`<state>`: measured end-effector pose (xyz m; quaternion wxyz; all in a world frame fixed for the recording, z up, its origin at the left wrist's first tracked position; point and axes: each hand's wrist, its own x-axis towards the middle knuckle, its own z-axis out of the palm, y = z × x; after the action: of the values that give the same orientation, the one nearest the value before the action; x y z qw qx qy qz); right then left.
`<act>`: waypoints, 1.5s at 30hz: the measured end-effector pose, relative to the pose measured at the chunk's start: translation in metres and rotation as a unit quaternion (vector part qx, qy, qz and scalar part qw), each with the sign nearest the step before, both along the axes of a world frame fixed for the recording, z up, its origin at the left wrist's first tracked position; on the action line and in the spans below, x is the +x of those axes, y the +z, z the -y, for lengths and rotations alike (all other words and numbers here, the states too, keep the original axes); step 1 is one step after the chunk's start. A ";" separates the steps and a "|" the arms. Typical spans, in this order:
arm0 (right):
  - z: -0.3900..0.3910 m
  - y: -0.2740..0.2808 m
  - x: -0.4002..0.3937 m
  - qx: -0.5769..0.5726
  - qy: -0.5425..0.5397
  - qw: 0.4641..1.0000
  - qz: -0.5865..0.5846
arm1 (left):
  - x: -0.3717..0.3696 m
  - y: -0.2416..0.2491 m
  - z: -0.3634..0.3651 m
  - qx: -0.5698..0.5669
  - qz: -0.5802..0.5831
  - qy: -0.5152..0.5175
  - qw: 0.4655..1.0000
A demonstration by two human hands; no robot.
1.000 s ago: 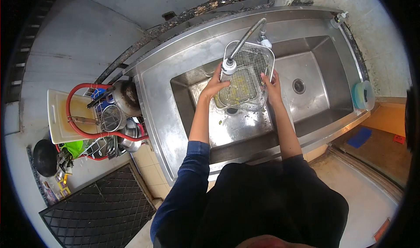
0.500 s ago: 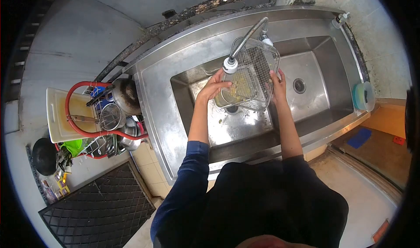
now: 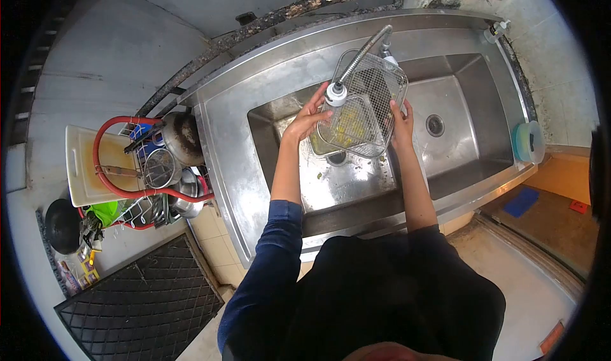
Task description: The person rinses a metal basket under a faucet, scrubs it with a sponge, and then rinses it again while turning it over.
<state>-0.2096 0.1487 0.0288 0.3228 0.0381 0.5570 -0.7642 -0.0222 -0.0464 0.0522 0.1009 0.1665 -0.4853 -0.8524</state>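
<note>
A wire mesh basket (image 3: 377, 99) with a rounded rim is held tilted above the left sink basin, beneath the faucet's white spray head (image 3: 336, 94). My left hand (image 3: 309, 120) is closed on the basket's left side, thumb over the front and fingers partly hidden behind the spray head. On the opposite side, my right hand (image 3: 402, 124) grips the rim with its thumb up along the mesh. Through the lower mesh shows something yellow-green (image 3: 323, 146); its kind I cannot make out. Small bits of debris lie on the basin floor below.
A second basin (image 3: 468, 138) with a drain lies to the right. The flexible metal faucet neck (image 3: 364, 52) arches over the basket. A lidded tub (image 3: 530, 140) stands at the sink's right end. To the left, a red-framed rack (image 3: 102, 146) holds pans, a strainer and a cutting board.
The basket has shifted and tilted slightly, its lower edge moving up a little. My left hand's fingers reach higher beside the spray head; both hands still hold the basket.
</note>
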 end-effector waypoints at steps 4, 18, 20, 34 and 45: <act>-0.002 -0.002 0.000 -0.004 0.004 1.000 0.000 | -0.002 -0.001 -0.003 0.021 -0.024 0.017 0.999; -0.002 -0.003 0.004 0.011 0.000 1.000 0.007 | -0.001 -0.001 -0.008 -0.005 0.011 0.061 0.998; -0.003 -0.006 0.004 0.007 0.012 1.000 0.001 | 0.002 0.001 -0.007 -0.002 -0.018 0.059 0.998; 0.001 -0.008 0.008 -0.001 0.017 1.000 0.010 | 0.011 -0.080 -0.006 0.288 0.092 0.111 0.947; 0.066 -0.004 0.043 -0.061 0.147 0.985 -0.071 | 0.046 -0.030 -0.026 -0.126 0.282 0.290 0.906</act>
<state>-0.1670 0.0828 0.0245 0.3932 -0.1181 0.5301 -0.7419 0.0235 -0.0205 0.0219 0.2222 0.5192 -0.5276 -0.6346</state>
